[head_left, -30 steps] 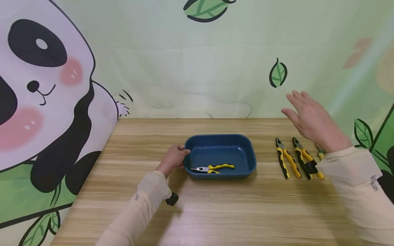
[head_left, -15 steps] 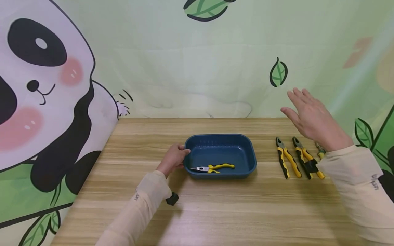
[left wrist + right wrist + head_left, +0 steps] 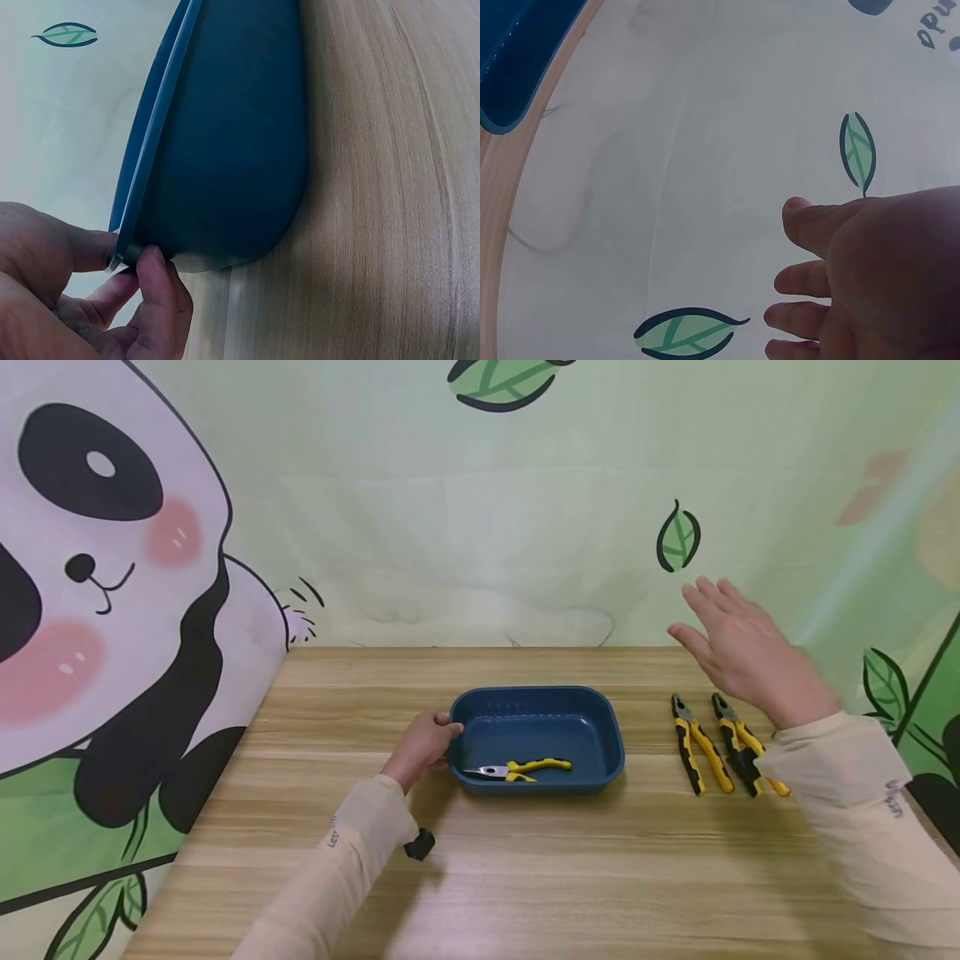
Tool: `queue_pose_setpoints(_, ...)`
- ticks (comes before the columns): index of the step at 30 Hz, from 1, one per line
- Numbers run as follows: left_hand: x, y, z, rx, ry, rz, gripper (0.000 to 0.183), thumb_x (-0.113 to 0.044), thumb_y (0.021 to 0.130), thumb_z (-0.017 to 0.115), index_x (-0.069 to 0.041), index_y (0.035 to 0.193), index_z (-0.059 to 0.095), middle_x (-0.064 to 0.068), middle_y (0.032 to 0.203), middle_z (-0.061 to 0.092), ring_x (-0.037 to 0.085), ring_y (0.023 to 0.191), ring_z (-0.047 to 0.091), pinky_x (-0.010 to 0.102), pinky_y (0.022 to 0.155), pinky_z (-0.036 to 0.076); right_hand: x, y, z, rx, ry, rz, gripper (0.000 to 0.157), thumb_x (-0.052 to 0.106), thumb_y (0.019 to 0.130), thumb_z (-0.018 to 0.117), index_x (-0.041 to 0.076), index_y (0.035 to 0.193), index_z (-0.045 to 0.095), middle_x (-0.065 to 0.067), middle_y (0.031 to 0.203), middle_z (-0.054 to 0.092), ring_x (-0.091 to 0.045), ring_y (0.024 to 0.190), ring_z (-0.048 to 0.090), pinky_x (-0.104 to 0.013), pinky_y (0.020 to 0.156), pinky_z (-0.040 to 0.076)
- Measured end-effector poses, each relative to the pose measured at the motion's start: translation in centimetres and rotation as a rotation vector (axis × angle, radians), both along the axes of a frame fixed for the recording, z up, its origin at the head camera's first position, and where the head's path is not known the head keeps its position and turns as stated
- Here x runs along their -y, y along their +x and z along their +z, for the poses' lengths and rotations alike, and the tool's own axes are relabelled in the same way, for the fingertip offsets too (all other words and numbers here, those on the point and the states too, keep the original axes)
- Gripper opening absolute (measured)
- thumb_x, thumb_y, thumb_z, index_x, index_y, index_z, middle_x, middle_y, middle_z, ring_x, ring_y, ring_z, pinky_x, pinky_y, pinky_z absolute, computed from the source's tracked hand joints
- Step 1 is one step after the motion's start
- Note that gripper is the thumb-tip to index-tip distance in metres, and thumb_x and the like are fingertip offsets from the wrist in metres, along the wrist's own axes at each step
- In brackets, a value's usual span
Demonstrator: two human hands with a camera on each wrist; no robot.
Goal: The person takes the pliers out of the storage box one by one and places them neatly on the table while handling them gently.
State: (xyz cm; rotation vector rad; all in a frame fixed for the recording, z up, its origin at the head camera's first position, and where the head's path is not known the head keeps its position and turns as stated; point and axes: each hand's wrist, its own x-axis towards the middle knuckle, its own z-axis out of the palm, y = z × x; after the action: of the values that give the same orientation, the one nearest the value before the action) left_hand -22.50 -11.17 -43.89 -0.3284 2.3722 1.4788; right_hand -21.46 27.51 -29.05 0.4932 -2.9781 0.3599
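Note:
My left hand pinches the left rim of a blue rectangular basin. In the left wrist view the thumb lies over the rim and curled fingers press the outer wall. Inside the basin, along its near wall, lies a pair of needle-nose pliers with yellow and black handles. My right hand hovers in the air, fingers extended and holding nothing. Below it on the table lie combination pliers and, just right of those, a second pair of pliers, partly covered by the sleeve and a black wrist piece.
A wood-grain table carries everything. Behind it hangs a pale green cloth backdrop printed with leaves and a panda. A black block shows at the left sleeve's cuff.
My right hand has shifted slightly left, and its sleeve now hides the tool that showed at the far right. The left hand, basin and pliers in it have stayed put.

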Motion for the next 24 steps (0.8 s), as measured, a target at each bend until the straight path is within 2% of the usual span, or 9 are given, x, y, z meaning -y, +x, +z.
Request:
queue_pose_setpoints(15,0.1,-0.3,-0.1,0.002,-0.005,-0.006,0.034,-0.019,0.107,0.058,0.004,0.131,0.051,0.014,0.11,0.052,0.027,0.094,0.053,0.044,0.086,0.057,2.6,-0.1,0.2,0.046,0.036,0.033,0.07,0.039,0.113,0.04,-0.009,0.159,0.019,-0.032,0.165,0.012,-0.051,0.153,0.005,-0.063,0.121,0.01)
queue_pose_setpoints(24,0.0,-0.1,-0.1,-0.013,-0.019,-0.006,0.032,-0.018,0.107,0.059,0.005,0.128,0.053,0.014,0.109,0.052,0.027,0.095,0.055,0.044,0.084,0.058,5.1,0.2,-0.1,0.04,0.019,0.091,0.068,0.037,0.112,0.043,-0.007,0.159,0.022,-0.032,0.165,0.015,-0.05,0.153,0.008,-0.066,0.119,0.014)
